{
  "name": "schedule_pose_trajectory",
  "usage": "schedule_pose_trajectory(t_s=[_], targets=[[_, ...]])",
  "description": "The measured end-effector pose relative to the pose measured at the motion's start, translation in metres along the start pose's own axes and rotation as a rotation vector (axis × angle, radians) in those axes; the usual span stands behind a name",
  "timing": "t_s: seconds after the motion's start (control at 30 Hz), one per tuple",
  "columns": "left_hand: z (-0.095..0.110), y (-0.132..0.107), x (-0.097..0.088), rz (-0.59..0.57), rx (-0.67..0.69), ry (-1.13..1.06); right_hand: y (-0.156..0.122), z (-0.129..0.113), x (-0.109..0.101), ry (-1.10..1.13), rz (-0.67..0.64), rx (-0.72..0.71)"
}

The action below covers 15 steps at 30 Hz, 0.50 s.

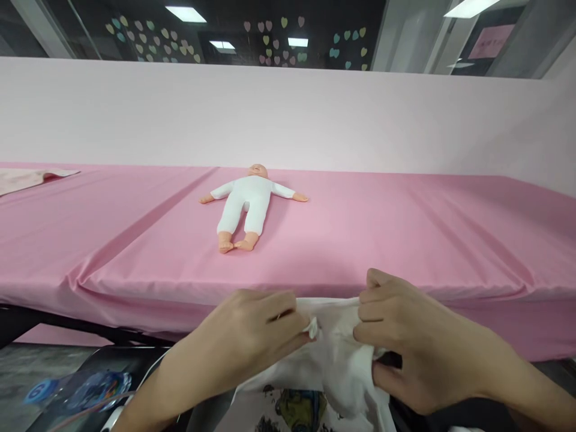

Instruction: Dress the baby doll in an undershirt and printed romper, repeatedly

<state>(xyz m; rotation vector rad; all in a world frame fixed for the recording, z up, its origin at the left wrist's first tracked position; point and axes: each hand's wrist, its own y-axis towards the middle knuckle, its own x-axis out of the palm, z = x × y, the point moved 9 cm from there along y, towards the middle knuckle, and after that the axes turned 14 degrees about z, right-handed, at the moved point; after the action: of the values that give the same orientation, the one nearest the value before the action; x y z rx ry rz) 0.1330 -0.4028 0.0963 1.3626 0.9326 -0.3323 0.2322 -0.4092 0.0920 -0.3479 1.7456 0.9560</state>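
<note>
Left hand (256,330) and right hand (396,342) both pinch bunched white printed cotton garment (335,360), likely its hem; white-suited baby doll (245,204) lies beyond, feet toward them.

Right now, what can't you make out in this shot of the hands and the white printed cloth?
Head view only:
- White printed cloth garment: its lower part is cut off by the bottom edge; the left hand and right hand bunch and cover its top, so its type is unclear.
- Coloured print: partly cropped, subject unreadable.
- Blue-patterned object at lower left: blurred.
- Baby doll in a white suit on the pink sheet: face too small.
</note>
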Motion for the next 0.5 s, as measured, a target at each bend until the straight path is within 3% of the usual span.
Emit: schedule_pose_trajectory(t_s=[0.1,0.2,0.37,0.5], targets=[[-0.004,0.005,-0.003,0.019,-0.063,0.148,0.011,-0.013,-0.010,-0.218,0.135,-0.089],[-0.021,0.005,0.007,-0.041,-0.196,0.286,0.019,-0.014,-0.008,-0.349,0.194,-0.133],[-0.045,-0.005,0.026,-0.144,-0.279,0.311,0.022,0.007,0.012,-0.448,0.067,-0.139],[-0.054,-0.006,0.030,-0.136,-0.271,0.228,0.021,0.024,0.014,-0.406,-0.019,-0.079]])
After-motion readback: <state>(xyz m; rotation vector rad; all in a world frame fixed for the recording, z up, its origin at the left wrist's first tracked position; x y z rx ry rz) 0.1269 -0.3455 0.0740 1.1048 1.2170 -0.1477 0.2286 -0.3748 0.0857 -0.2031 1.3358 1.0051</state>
